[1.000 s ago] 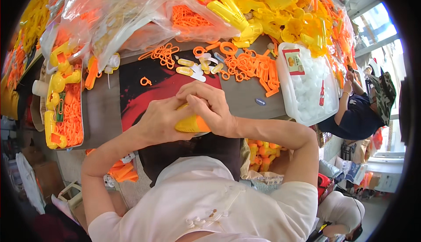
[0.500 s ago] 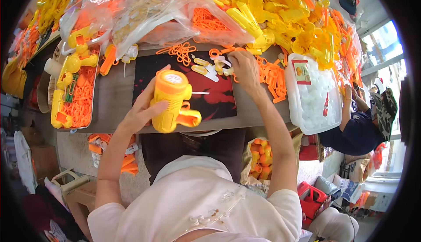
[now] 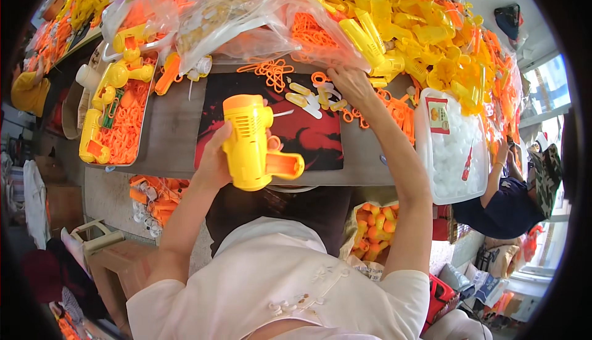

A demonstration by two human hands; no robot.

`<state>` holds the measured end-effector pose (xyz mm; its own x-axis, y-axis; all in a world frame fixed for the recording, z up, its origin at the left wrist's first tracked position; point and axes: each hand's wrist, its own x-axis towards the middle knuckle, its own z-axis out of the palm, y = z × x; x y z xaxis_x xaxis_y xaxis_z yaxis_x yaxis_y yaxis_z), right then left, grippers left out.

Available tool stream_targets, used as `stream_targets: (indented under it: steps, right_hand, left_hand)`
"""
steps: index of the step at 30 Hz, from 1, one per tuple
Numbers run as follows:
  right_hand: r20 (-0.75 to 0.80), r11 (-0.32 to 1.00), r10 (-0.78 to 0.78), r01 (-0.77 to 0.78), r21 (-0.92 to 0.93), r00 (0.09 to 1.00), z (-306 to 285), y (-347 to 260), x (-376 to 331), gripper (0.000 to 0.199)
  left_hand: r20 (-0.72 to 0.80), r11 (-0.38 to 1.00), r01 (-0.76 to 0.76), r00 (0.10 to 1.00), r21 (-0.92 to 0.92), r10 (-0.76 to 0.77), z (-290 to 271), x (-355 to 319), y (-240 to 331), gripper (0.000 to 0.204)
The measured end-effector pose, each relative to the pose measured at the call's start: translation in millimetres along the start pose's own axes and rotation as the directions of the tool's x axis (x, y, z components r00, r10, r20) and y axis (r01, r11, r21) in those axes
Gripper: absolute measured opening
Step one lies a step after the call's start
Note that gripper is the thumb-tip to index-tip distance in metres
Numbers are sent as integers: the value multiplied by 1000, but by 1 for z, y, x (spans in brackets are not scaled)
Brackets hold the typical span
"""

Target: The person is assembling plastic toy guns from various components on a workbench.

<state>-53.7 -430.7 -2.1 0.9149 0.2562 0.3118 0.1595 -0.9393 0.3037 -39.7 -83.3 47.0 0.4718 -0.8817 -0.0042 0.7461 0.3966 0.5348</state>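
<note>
My left hand is wrapped round a yellow toy hair dryer, held above the near edge of the table. Its body has slots, its handle half stands open to the right with orange inside, and a thin pale stick juts from its side. Across the table my right hand is closed, fingertips down among small parts by an orange ring; what they pinch, if anything, is hidden. Small yellow oval pieces and white flat pieces lie beside it on a dark red-and-black mat.
Yellow shells are heaped at the back, beside clear plastic bags. A tray of orange parts stands left; a white tub with a red screwdriver stands right. Another person sits at far right.
My left hand has turned the hair dryer so its slotted side faces up instead of its round end. My right hand stays among the small parts, its fingers shifted slightly. The whole view has shifted.
</note>
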Motion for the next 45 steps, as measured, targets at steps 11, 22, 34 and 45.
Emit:
stream_targets:
  steps: [11, 22, 34, 45]
  right_hand:
    - [-89, 633, 576, -375, 677, 813, -60, -39, -12, 9]
    - [517, -707, 609, 117, 697, 602, -131, -187, -10, 15]
    - [-82, 363, 744, -298, 883, 663, -136, -190, -9, 45]
    - [226, -198, 588, -133, 971, 776, -115, -197, -3, 53]
  left_hand:
    - [-214, 910, -136, 949, 391, 233, 6, 36, -12, 63]
    - [-120, 652, -461, 755, 602, 645, 13, 64, -43, 41]
    - [-158, 648, -426, 747, 631, 645, -4, 40, -28, 69]
    - [-152, 753, -308, 868, 582, 473, -5, 5, 0, 79]
